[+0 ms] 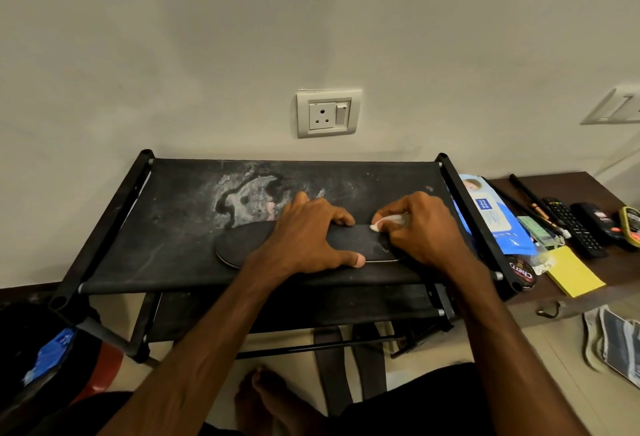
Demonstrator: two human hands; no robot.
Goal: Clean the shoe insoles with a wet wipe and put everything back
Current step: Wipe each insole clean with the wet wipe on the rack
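A black insole (242, 243) lies flat on the top fabric shelf of a black shoe rack (180, 200). My left hand (308, 234) lies across the insole's middle, fingers over its far edge and thumb at its near edge, pinning it down. My right hand (419, 227) pinches a bunched white wet wipe (388, 221) and holds it against the insole's right end. A blue wet-wipe pack (491, 214) lies just right of the rack.
On a brown ledge (588, 182) to the right lie a shoe polish tin (521, 274), a yellow sponge (575, 271), a remote (575, 227), pens and small items. A shoe (613, 342) lies on the floor at the right. Insole-shaped dark pieces (349, 366) lie under the rack. A wall socket (329, 113) sits behind.
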